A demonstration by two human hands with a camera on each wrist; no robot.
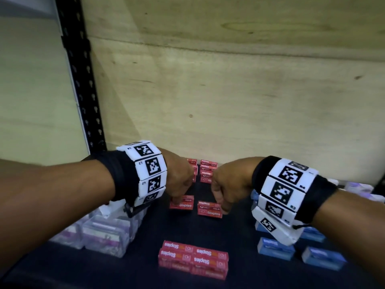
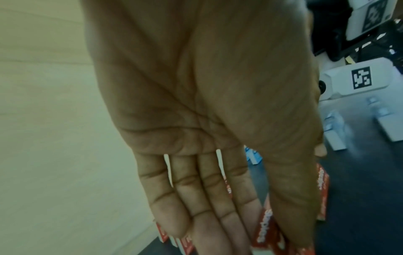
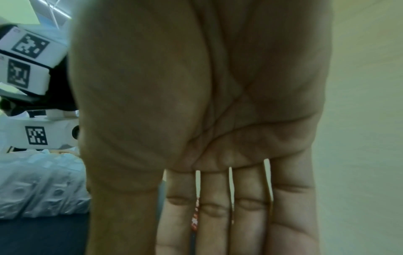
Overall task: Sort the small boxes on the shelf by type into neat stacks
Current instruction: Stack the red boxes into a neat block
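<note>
Red "Staples" boxes lie on the dark shelf (image 1: 239, 232). My left hand (image 1: 179, 182) reaches down over a single red box (image 1: 183, 202); its thumb tip touches the box's near left corner. In the left wrist view the fingers (image 2: 196, 198) are straight, with red boxes (image 2: 266, 227) showing behind them. My right hand (image 1: 227, 184) hangs over a two-high red stack (image 1: 209, 209), thumb at its right end. In the right wrist view its fingers (image 3: 213, 215) are straight too, and only a sliver of red shows between them. A taller red stack (image 1: 208, 171) stands at the back.
A flat group of red boxes (image 1: 192, 259) lies near the front edge. Clear plastic boxes (image 1: 104, 234) fill the left side, blue boxes (image 1: 277, 249) the right. A wooden back panel (image 1: 229, 101) and a black upright post (image 1: 83, 80) bound the shelf.
</note>
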